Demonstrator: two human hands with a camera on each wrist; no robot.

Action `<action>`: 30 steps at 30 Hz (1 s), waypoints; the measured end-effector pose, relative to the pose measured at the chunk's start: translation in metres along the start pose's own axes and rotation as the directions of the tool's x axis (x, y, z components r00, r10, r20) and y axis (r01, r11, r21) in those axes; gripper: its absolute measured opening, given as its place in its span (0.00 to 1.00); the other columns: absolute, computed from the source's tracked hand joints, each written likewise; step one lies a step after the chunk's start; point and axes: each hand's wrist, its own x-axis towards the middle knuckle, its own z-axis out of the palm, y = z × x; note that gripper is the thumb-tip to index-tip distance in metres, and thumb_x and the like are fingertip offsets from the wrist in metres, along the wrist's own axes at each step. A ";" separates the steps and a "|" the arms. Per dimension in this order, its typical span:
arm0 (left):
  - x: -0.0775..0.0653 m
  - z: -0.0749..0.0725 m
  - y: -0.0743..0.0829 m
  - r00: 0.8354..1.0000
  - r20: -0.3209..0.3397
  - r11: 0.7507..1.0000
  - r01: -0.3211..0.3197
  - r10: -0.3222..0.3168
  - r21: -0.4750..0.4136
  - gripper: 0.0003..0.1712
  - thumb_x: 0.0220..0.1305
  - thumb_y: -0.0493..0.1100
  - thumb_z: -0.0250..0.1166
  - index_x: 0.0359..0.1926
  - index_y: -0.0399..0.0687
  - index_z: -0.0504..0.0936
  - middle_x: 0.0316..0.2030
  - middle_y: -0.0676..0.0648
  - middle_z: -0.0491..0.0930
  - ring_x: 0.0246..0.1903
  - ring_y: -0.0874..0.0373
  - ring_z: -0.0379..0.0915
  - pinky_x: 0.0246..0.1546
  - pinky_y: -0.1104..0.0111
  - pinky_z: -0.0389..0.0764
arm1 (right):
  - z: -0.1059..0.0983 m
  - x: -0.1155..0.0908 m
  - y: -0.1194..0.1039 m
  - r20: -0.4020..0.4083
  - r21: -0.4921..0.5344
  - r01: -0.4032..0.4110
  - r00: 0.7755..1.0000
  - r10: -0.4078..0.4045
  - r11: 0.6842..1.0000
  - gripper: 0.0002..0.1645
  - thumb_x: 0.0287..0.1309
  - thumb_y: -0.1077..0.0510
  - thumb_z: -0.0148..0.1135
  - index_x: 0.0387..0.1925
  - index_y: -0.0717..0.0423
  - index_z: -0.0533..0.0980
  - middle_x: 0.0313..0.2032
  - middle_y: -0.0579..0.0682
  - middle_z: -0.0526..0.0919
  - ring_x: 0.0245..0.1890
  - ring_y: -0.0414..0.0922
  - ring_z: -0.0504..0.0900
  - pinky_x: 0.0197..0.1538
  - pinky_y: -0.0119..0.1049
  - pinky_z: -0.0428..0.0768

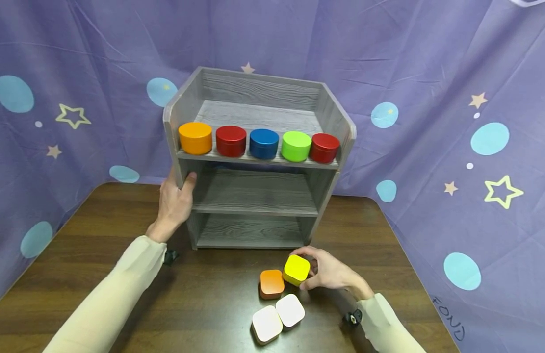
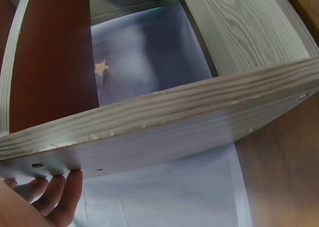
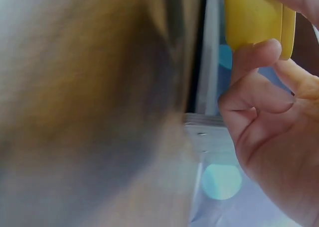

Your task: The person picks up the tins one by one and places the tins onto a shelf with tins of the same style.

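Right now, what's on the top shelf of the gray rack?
The top shelf holds five round tins in a row: orange, red, blue, green and another red. Their lids hide whatever is inside.

Five round tins [image 1: 264, 144], four square boxes [image 1: 272, 283], one shelf [image 1: 254, 191].

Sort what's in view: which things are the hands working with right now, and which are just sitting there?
In hand:
- yellow square tin, gripped by the right hand
- grey wooden shelf, its side held by the left hand

Lying about:
- orange square tin
- two white square tins
- five round tins on the top shelf
- brown table
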 end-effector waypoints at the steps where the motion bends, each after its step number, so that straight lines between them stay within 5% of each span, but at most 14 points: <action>1: 0.000 0.000 0.000 1.000 0.000 1.000 0.003 -0.003 0.002 0.38 0.75 0.55 0.58 0.78 0.40 0.70 0.68 0.23 0.78 0.70 0.24 0.73 0.70 0.33 0.70 | -0.001 0.001 -0.004 -0.008 -0.004 0.002 1.000 -0.002 1.000 0.47 0.47 0.61 0.83 0.71 0.57 0.75 0.51 0.56 0.81 0.24 0.33 0.71 0.31 0.26 0.72; 14: 0.001 -0.001 0.001 1.000 0.005 1.000 0.016 -0.016 0.019 0.37 0.76 0.55 0.58 0.77 0.39 0.71 0.65 0.21 0.80 0.67 0.23 0.75 0.66 0.31 0.71 | -0.013 0.024 -0.064 -0.062 -0.097 0.098 0.993 -0.104 0.991 0.44 0.48 0.56 0.83 0.68 0.57 0.76 0.51 0.53 0.80 0.29 0.33 0.71 0.36 0.27 0.72; 30: 0.000 0.000 0.001 1.000 0.003 1.000 0.024 -0.024 0.007 0.37 0.76 0.55 0.58 0.77 0.39 0.70 0.65 0.21 0.79 0.68 0.23 0.74 0.68 0.33 0.71 | -0.027 0.085 -0.143 -0.101 -0.198 0.113 0.986 -0.135 0.974 0.42 0.50 0.49 0.80 0.66 0.55 0.78 0.52 0.52 0.87 0.37 0.42 0.81 0.44 0.34 0.81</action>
